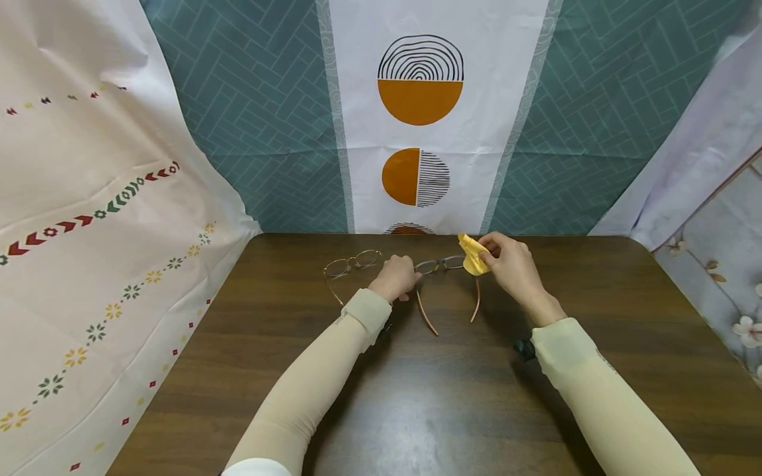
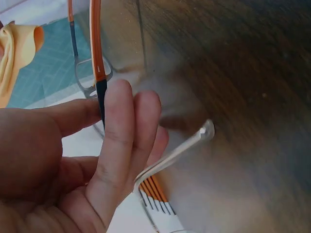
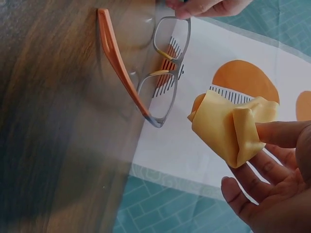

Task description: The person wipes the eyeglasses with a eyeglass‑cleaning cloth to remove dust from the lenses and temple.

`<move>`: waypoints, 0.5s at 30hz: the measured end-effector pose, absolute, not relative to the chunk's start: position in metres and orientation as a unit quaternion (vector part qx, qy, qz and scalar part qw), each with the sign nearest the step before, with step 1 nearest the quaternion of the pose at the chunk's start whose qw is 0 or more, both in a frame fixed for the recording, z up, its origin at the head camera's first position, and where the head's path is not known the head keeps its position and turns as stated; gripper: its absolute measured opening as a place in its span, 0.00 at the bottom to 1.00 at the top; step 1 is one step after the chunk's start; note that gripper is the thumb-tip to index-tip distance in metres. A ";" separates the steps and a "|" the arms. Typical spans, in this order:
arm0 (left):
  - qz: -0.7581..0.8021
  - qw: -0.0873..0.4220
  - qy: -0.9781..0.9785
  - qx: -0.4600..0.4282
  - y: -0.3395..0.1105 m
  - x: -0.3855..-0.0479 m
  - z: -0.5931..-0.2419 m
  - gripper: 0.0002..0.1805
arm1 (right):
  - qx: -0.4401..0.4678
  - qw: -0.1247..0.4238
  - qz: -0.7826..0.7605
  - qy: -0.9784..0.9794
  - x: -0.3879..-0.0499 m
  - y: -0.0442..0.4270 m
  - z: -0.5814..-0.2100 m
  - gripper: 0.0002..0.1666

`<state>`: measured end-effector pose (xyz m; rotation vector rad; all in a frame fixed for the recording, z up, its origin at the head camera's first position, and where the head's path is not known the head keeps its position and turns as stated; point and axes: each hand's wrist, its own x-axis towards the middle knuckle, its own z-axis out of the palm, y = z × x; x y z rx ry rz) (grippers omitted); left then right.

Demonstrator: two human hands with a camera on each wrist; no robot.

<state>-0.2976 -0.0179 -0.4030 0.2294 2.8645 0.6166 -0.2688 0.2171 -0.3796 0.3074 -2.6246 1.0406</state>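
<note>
Nearest to me, my pale sleeves (image 1: 330, 363) stretched forward over the brown wooden desk (image 1: 417, 403). Beyond them, the orange temples of the grey-framed glasses (image 1: 441, 265) pointed back toward me, spread apart, with the lenses on the far side; I couldn't tell whether the pair touched the desk. My left hand (image 1: 395, 277) pinched this pair by its left temple, close to the lens, thumb on one side and fingers on the other. The gold-rimmed glasses (image 1: 351, 262) sat unfolded just left of that hand, lenses also away from me, partly hidden by my arm. My right hand (image 1: 510, 264) held a folded yellow cloth (image 1: 473, 256) between thumb and fingers, near the right lens of the grey pair, and the right wrist view showed a gap between cloth and glasses. Past the desk's far edge hung a teal and white curtain (image 1: 250, 132) with orange and striped circles
</note>
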 end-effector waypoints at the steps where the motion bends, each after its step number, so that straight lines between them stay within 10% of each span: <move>1: 0.213 0.107 0.968 0.075 -0.018 -0.297 -0.403 0.16 | 0.107 0.150 0.362 -0.914 -0.269 0.217 -0.380 0.08; 15: 0.289 0.039 0.951 0.099 -0.026 -0.310 -0.404 0.25 | 0.104 0.147 0.360 -0.915 -0.270 0.219 -0.380 0.10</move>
